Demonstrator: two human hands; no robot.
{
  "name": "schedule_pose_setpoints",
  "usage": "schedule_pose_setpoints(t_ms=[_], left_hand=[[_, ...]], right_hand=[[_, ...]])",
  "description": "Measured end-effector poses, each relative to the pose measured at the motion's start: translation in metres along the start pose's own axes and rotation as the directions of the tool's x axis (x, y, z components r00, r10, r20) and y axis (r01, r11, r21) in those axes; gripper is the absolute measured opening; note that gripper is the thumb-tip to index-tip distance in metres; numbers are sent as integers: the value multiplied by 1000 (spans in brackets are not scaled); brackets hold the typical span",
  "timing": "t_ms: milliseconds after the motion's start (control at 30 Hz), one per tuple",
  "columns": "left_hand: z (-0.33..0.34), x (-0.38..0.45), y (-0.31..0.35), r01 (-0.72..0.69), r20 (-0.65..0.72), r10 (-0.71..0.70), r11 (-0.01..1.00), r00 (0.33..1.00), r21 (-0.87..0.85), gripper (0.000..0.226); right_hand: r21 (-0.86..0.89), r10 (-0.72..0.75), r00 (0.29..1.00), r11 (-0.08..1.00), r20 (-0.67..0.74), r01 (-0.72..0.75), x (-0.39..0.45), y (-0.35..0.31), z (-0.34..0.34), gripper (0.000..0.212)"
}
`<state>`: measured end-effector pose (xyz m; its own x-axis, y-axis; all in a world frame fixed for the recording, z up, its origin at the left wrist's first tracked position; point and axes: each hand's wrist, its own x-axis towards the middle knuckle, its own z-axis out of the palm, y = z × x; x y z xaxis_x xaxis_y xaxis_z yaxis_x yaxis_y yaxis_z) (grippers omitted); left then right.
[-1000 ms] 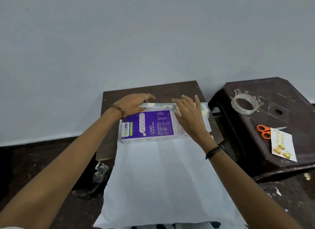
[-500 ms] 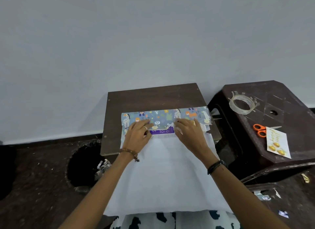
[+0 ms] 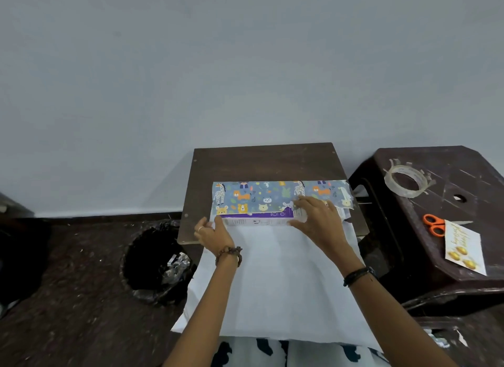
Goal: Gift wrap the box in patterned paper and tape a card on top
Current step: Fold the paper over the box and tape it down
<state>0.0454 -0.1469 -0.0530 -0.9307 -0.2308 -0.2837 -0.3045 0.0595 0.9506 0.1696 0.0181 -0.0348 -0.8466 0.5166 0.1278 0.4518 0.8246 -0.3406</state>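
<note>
A purple and white box [image 3: 256,219] lies on a small brown table [image 3: 261,162]. A flap of blue animal-patterned paper [image 3: 259,197] is folded over its top, leaving its near edge bare. The paper's white underside [image 3: 283,279] spreads toward me over the table edge. My left hand [image 3: 212,234] rests at the box's near left corner, fingers on the white sheet. My right hand [image 3: 317,218] lies flat with spread fingers on the box's right part, pressing the flap. A white card [image 3: 465,248] with gold print lies on the stool at right.
A dark plastic stool [image 3: 436,203] on the right carries a clear tape roll [image 3: 405,181] and orange-handled scissors [image 3: 433,224] partly under the card. A black-lined bin [image 3: 155,265] stands on the floor left of the table. A grey wall rises behind.
The patterned flap was folded over the box top. My left hand has since slid off the flap to the near left corner; my right hand shifted right along the flap.
</note>
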Motion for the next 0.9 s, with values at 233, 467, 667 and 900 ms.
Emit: schedule_pose_setpoints(t_ms=[233,467,667,900], left_hand=[[-6,-4,-10,-76,163,54,989,985,129,30],[-8,0,-14,-92,188,65,986,980,139,30],[-7,0,-15,-116,198,83,981,977,158,29],[-6,2,-17,-79,193,57,991,980,107,25]], right_hand=[[-20,16,1000,1000,-10,-17,1,-4,0,48],[-29,3,999,1000,-42,-5,-1,-7,-2,43],[-34,-1,997,999,-71,-2,-4,-6,5,42],[-46,-41,989,998,-144,35,-6,-9,9,39]])
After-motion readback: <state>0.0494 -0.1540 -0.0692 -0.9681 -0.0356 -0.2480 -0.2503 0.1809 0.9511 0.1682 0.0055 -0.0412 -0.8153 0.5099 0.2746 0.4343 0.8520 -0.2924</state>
